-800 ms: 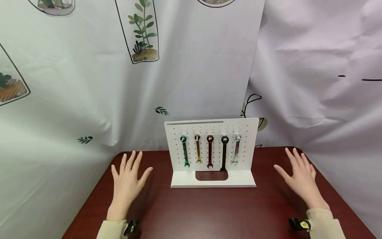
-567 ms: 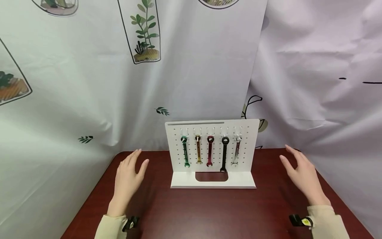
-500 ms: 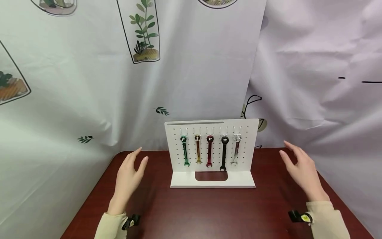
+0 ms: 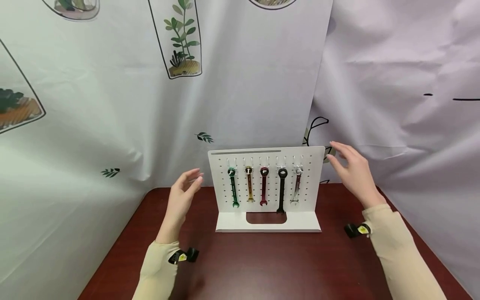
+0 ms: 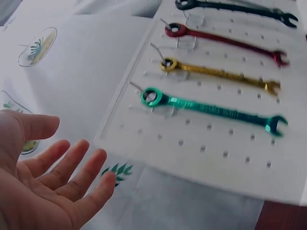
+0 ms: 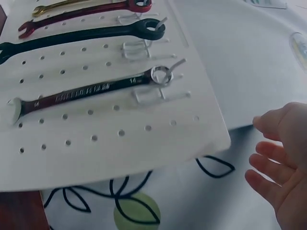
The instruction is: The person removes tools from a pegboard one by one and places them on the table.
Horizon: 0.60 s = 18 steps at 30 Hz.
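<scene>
A white pegboard (image 4: 270, 223) stands upright on the table, with a row of combination wrenches hung by their ring ends on hooks. From left to right come a green wrench (image 4: 233, 187), a gold wrench (image 4: 249, 184), a red wrench (image 4: 264, 186), a black wrench (image 4: 282, 191) and a silver wrench (image 4: 297, 185). My left hand (image 4: 182, 196) is raised to the left of the board, nearest the green wrench, fingers loosely bent and holding nothing. Beside the board's upper right edge, my right hand (image 4: 351, 171) hovers with relaxed fingers, nearest the silver wrench and touching nothing.
The dark red table (image 4: 262, 266) lies under the board and both forearms. A white printed curtain (image 4: 255, 83) hangs behind and at both sides. Each wrist carries a small black camera, such as the left wrist camera (image 4: 191, 255).
Both hands have risen and moved inward toward the pegboard, the right one higher than the left. Earlier their fingers were spread wide. The wrenches still hang in place.
</scene>
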Tool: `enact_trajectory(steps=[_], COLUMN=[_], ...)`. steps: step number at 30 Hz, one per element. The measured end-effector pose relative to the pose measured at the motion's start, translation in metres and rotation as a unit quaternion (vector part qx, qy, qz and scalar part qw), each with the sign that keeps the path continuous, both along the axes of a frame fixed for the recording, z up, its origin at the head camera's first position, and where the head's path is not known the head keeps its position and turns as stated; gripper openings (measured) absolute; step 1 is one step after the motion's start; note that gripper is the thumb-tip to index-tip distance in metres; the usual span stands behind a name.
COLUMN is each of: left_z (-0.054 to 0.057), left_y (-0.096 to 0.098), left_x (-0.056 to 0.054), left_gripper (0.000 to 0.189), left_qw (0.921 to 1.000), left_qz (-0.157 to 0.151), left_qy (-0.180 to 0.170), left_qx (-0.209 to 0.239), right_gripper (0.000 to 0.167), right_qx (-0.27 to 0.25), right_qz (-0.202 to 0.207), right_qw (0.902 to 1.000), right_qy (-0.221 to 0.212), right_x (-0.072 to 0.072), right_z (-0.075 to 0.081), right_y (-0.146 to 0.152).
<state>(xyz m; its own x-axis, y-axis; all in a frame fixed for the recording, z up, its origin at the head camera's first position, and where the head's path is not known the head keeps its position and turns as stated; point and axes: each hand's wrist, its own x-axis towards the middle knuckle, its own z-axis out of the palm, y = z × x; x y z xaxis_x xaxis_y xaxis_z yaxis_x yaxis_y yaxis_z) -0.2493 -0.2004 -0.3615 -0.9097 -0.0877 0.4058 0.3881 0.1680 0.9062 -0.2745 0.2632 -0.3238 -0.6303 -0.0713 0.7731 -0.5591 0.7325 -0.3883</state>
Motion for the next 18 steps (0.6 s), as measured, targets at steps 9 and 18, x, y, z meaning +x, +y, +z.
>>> enact_trajectory(steps=[9,18], left_z=[-0.017,-0.033], left_y=[0.034,0.053], left_x=[-0.021,-0.041], left_gripper=[0.039,0.039], left_qw=[0.9982,0.9964], left_qz=[-0.018,-0.033], left_qy=[-0.053,-0.077], left_qx=[-0.021,-0.005], right_gripper=[0.041,0.029], right_qx=[0.033,0.002], right_qz=[0.013,0.002], right_qw=[0.9978,0.9996], right_qy=[-0.055,-0.028], right_x=[-0.024,-0.035], right_z=[0.004,-0.004], right_y=[-0.015,-0.016])
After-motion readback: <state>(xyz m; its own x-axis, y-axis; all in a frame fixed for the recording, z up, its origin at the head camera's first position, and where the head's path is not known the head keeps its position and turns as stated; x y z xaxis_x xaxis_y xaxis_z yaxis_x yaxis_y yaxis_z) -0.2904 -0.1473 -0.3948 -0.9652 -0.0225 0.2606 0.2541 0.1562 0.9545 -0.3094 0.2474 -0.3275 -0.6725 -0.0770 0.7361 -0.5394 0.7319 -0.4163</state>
